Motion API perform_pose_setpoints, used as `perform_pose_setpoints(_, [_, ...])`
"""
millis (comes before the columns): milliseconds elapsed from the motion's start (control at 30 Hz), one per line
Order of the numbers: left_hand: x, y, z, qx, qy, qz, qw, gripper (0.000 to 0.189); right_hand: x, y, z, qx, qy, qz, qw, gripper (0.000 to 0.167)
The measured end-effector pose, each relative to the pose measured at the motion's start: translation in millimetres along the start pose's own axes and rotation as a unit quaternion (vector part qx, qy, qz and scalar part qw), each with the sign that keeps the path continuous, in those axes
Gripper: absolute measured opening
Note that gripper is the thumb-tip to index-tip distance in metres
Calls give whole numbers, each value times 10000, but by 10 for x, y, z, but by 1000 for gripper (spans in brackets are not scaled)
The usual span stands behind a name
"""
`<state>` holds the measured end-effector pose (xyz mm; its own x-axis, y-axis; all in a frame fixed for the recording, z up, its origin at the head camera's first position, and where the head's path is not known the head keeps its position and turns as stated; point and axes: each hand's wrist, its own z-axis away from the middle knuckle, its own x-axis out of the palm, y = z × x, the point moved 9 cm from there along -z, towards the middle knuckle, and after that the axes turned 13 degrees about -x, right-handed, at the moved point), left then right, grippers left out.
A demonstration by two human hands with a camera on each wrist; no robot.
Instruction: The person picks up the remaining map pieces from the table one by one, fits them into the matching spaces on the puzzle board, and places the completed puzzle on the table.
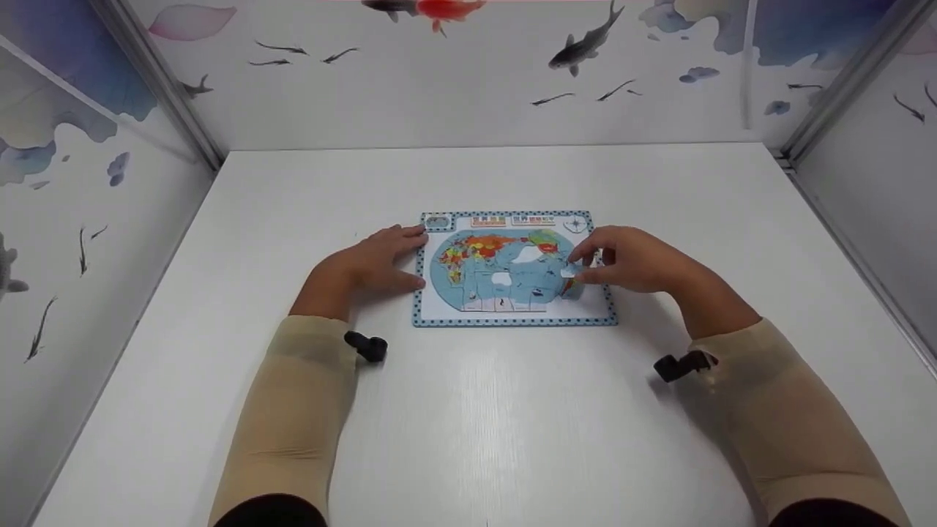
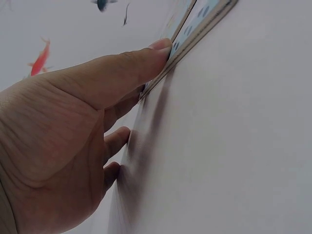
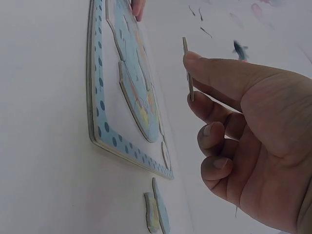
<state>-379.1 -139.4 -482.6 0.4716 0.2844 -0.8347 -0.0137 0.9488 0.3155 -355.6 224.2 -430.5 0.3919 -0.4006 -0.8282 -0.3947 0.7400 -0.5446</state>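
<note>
A world map puzzle board (image 1: 515, 320) with a blue dotted border lies flat on the table, most of its map filled with pieces. White gaps show in the map's upper right and lower middle. My left hand (image 1: 381, 260) rests at the board's left edge, thumb and fingertips touching the rim, fingers spread. Over the board's right side, my right hand (image 1: 633, 258) pinches a thin puzzle piece (image 3: 188, 70) between thumb and index finger. In the right wrist view this piece is seen edge-on, held apart from the board; the other fingers are curled in.
Two loose puzzle pieces (image 3: 160, 207) lie on the white table (image 1: 468, 424) just off the board's right side, hidden behind the right hand in the head view. White walls (image 1: 468, 88) painted with fish stand behind and at both sides. Black wrist cameras (image 1: 370, 347) sit at the sleeve cuffs.
</note>
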Motion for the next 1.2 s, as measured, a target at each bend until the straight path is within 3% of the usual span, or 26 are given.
perform_pose_setpoints(233, [8, -8, 10, -83, -35, 54, 9999, 92, 96, -76, -12, -61, -133, 44, 9999, 26])
perform_pose_setpoints(467, [10, 13, -38, 138, -6, -189, 9997, 93, 221, -132, -30, -324, -398, 82, 9986, 24])
perform_pose_setpoints(867, [35, -2, -35, -8, -19, -102, 9999, 93, 417, -103, -64, -213, -708, 284, 9969, 19])
perform_pose_setpoints(1200, [22, 6, -34, -11, 17, -139, 9999, 93, 449, -109, -71, -162, -780, 389, 9961, 21])
